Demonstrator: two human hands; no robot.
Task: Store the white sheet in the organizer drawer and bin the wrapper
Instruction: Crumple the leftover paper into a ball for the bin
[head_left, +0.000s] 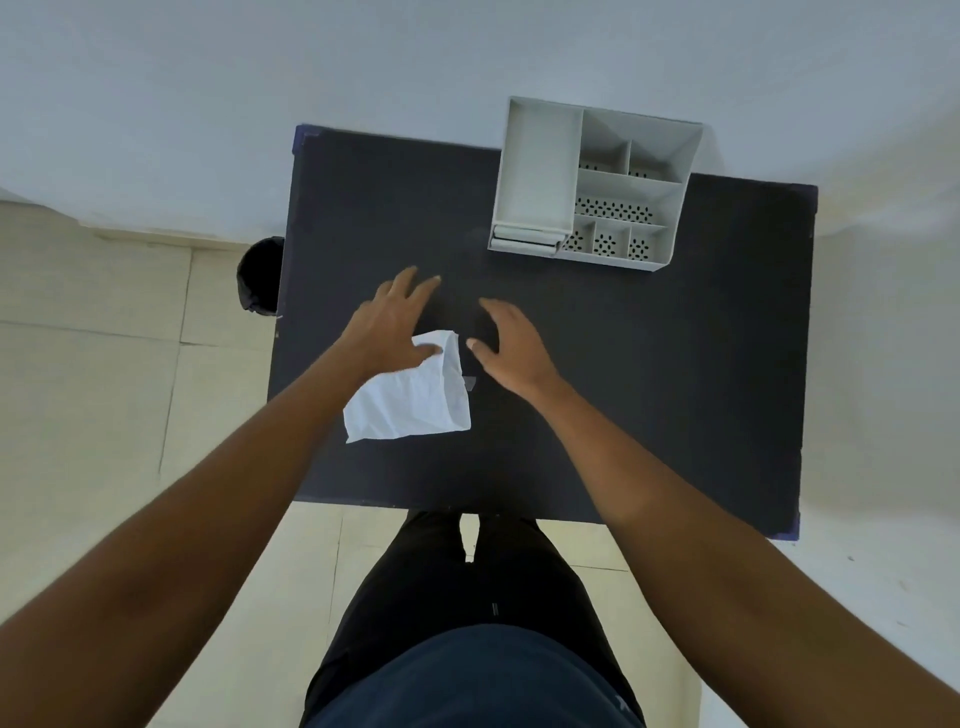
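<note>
Both my hands are out over the dark table (649, 364). My left hand (387, 325) has its fingers spread wide and flat. Its thumb touches the top corner of the white sheet (410, 397), but it does not grip it. My right hand (511, 345) is open too, with the fingers curled a little, and it holds nothing. It is just beside the sheet's right edge, not touching it.

Most of the white sheet lies below my left hand, close to my body, partly under my left wrist. It looks crinkled and lies flat on the table. A small grey bit (470, 383) peeks out at the sheet's right edge, under my right hand; I cannot tell what it is.

Past my right hand, far from me, stands the grey organizer (670, 208) with many little boxes in it. Its drawer front (524, 240) is on the side near my hands. Off to the left of my left hand, beside the table, is a black bin (260, 275) on the floor.
</note>
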